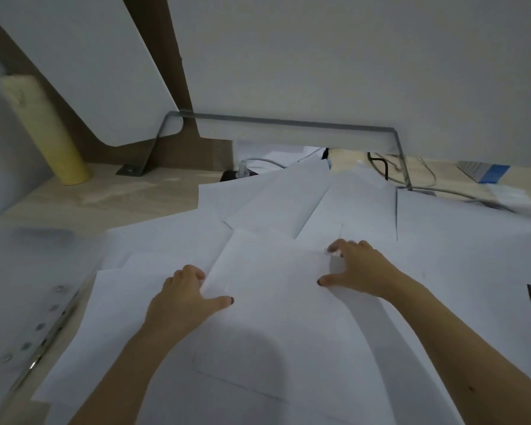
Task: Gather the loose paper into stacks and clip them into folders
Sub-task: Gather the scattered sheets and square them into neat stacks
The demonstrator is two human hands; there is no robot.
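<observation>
Pretty dim room, flat greyish light; a pale wood-grain desk runs up to plain white panels with a brown strip between them; a grey metal bracket is bolted down at the back; a yellow cylinder stands in the left corner; dark and grey cables trail on the right; a perforated metal rail lines the left edge.

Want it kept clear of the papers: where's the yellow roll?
In the head view, the yellow roll stands far left on the desk, beside the metal bracket, beyond the loose paper.
</observation>
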